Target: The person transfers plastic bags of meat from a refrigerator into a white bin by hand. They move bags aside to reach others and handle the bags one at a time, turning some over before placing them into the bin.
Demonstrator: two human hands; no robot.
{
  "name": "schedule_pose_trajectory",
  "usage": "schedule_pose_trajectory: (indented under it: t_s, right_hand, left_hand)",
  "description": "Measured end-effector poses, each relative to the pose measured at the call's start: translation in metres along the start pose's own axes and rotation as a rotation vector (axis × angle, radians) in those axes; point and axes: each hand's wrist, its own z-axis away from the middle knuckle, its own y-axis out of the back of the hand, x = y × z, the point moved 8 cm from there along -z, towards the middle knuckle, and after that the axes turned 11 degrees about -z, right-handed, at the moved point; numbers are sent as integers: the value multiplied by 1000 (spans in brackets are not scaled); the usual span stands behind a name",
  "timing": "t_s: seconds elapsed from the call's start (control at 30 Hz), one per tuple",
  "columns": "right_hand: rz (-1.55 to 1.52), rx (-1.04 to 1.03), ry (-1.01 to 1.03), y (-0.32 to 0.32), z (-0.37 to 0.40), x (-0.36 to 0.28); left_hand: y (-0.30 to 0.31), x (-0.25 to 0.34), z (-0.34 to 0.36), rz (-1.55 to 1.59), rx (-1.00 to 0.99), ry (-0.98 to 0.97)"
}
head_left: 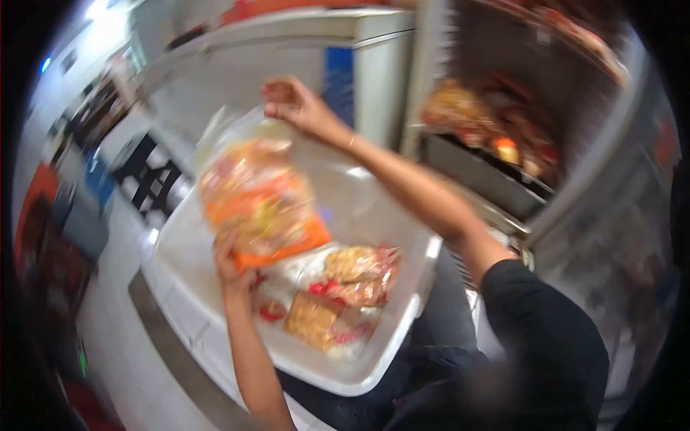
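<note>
A clear plastic bag of food pieces [262, 194], with an orange lower band, is tilted over a white plastic tub [363, 188]. My left hand [233, 260] grips its lower edge; part of the fingers is hidden by the bag. My right hand [300, 109] is at the bag's clear top, half curled with thumb and fingers apart; blur hides whether it touches the plastic. Inside the tub, below the bag, lie a wrapped pack of yellowish pieces [352, 264] and a tan block-shaped pack [312, 321] with red bits around them.
On the right stands an open fridge or freezer cabinet [471, 32] with packed food [489, 118] on a dark shelf. A pale chest-like unit [237, 68] is behind the tub. Left of it is a black-and-white crate-like object [149, 176]. The tub rests against my legs.
</note>
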Motion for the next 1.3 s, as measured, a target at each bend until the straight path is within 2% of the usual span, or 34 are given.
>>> schedule_pose_trajectory:
  t_s: [0.03,0.07,0.1,0.17,0.2,0.23,0.37,0.43,0.53,0.6,0.7,0.77,0.83,0.87,0.9,0.93,0.97,1.0,1.07,1.13,1.2,1.3]
  right_hand:
    - [-83,189,-40,35,37,29]
    - [519,161,185,36,79,39]
    - [320,33,-247,25,123,45]
    - [-231,-36,-603,-25,214,41]
    - [-663,111,-725,-50,233,26]
    - [-690,173,-705,-54,234,13]
    - [-910,358,-652,-35,253,1]
    - [-854,435,-602,-12,263,-18]
    - [-721,505,-561,36,276,-56]
    - [-559,581,-434,93,289,-64]
    - [-346,663,-158,165,253,-150]
    - [-221,857,-133,232,237,-182]
    - [-27,912,36,301,203,-220]
    - [-3,891,-38,326,184,-237]
    - [-41,843,-197,387,175,-225]
    - [-213,929,-253,435,163,-218]
    - [-26,939,-84,445,132,-241]
    - [-3,860,-119,496,107,-231]
    - [41,980,-158,523,90,-231]
    - [217,1024,-227,553,77,-223]
    - [455,1035,-321,574,83,-221]
    - [889,955,-499,593,98,-217]
  left_hand:
    - [25,-10,-5,-57,93,27]
    - [14,-1,-4,-66,72,13]
    - [24,-9,-10,-43,55,40]
    - [6,-7,-6,-154,29,-19]
    - [-7,-8,-2,-263,-11,-35]
    - [-16,-10,3,-378,-40,-49]
    - [-38,-31,0,-391,-374,-12]
    - [-61,-33,5,-387,-475,-17]
    - [-56,-36,6,-747,-408,75]
    - [-52,-41,5,-896,-400,117]
    - [-51,-44,3,-985,-344,153]
    - [-43,-48,0,-1047,-340,157]
    - [-39,-51,-4,-1086,-337,183]
    - [-38,-52,-5,-1093,-333,209]
    - [-37,-53,-5,-1099,-327,235]
    - [-35,-54,-5,-1097,-321,232]
    - [-33,-55,-6,-1096,-314,229]
    - [-33,-57,-7,-1092,-307,224]
    - [-27,-61,-9,-1161,-283,278]
    - [-13,-66,-10,-1208,-264,307]
    - [14,-76,-14,-1250,-268,318]
    - [24,-77,-12,-1298,-212,424]
